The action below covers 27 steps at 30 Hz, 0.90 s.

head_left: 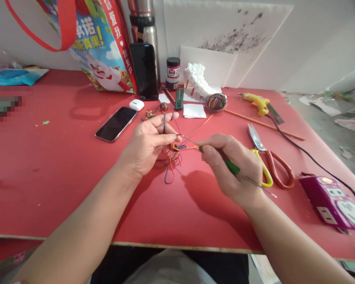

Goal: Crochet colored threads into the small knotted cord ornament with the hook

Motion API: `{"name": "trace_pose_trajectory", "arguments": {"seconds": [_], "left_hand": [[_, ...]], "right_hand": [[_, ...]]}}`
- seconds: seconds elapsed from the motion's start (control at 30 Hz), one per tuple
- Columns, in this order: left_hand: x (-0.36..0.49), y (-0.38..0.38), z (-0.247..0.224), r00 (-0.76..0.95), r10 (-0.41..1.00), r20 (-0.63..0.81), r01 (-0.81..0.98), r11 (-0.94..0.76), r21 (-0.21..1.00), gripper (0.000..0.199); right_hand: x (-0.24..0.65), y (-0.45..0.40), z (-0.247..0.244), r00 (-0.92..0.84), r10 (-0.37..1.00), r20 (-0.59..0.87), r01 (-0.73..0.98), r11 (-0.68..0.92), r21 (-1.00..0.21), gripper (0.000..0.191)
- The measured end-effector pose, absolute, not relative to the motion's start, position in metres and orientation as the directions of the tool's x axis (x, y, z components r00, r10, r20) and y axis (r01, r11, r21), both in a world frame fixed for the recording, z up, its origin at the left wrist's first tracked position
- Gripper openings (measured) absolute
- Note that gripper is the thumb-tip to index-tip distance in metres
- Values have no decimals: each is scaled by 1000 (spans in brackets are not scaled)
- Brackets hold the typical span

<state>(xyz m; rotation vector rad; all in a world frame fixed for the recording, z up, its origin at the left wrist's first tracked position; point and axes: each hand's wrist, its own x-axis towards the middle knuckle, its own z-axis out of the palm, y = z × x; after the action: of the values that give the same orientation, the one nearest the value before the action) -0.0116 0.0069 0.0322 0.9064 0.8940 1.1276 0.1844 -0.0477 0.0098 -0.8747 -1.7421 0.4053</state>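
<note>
My right hand [233, 165] is closed round the green grip of a crochet hook [231, 166], whose thin metal shaft points left. The tip of the hook meets the yarn at my left fingertips. My left hand [154, 142] pinches a small piece of multicoloured crochet work [174, 147] between thumb and fingers. Dark blue yarn is wound round its raised index finger. Below that hand hang loose loops of yarn [169, 177] in blue, orange and pink. Strands run back toward a ball of multicoloured yarn [216, 102].
Scissors [262, 148], a purple power socket [328, 201] and a yellow glue gun [256, 103] lie at right on the red table [62, 189]. Behind my left hand are a phone [116, 124], an earbud case [136, 105], an upright phone [144, 71] and a gift bag [97, 47].
</note>
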Motion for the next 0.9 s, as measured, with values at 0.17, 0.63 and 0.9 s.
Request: {"name": "trace_pose_trajectory", "arguments": {"seconds": [0.17, 0.63, 0.9], "left_hand": [[-10, 6, 32, 208, 975, -85, -356, 156, 921, 47], [-7, 2, 30, 254, 965, -70, -381, 167, 909, 50], [-8, 2, 25, 201, 978, 48, -340, 23, 940, 48]], "right_hand": [[185, -48, 7, -53, 796, 603, 249, 596, -764, 11], [183, -47, 7, 86, 902, 424, -61, 429, -901, 15], [183, -48, 7, 59, 903, 425, -59, 428, -902, 15]]}}
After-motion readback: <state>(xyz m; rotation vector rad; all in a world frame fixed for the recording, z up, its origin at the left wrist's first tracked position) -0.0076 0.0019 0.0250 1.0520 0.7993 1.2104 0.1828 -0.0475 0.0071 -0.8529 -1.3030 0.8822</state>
